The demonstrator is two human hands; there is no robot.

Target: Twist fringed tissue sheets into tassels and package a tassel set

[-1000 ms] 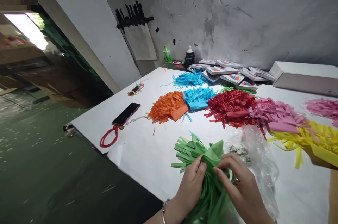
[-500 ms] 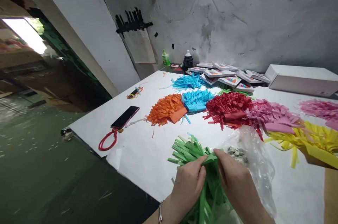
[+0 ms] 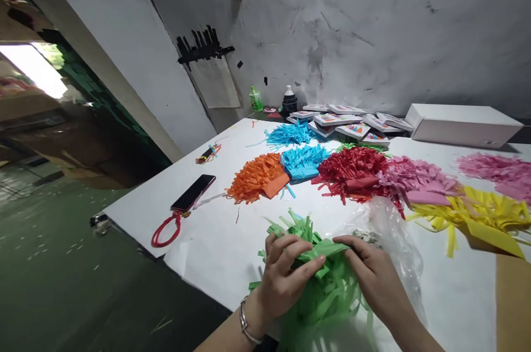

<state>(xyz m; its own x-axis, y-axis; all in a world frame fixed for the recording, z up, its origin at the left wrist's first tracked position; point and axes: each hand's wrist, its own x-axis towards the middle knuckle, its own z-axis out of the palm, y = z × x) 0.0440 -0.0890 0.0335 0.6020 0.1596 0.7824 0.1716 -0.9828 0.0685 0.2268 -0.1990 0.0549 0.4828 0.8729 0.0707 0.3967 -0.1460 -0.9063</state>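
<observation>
Green fringed tissue paper (image 3: 327,285) hangs below my hands at the near edge of the table, its cut strips fanning out up and down. My right hand (image 3: 371,269) pinches the folded green band at its right end between thumb and fingers. Over the left part of the same fringe lies my left hand (image 3: 280,272), fingers spread and thumb apart, touching the strips. A bracelet circles the left wrist. Behind my right hand lies a clear plastic bag (image 3: 400,247) with small pale pieces partly visible.
Across the white table (image 3: 215,241) lie fringed bundles: orange (image 3: 255,177), blue (image 3: 305,161), red (image 3: 352,172), pink (image 3: 423,177) and yellow (image 3: 485,211). A phone (image 3: 193,192) with a red cord is at left. Several flat packs (image 3: 338,119) and a white box (image 3: 462,125) stand near the wall.
My left hand has loosened its pinch on the green band and spread its fingers over the strips. My right hand still pinches the band. The camera view has shifted slightly.
</observation>
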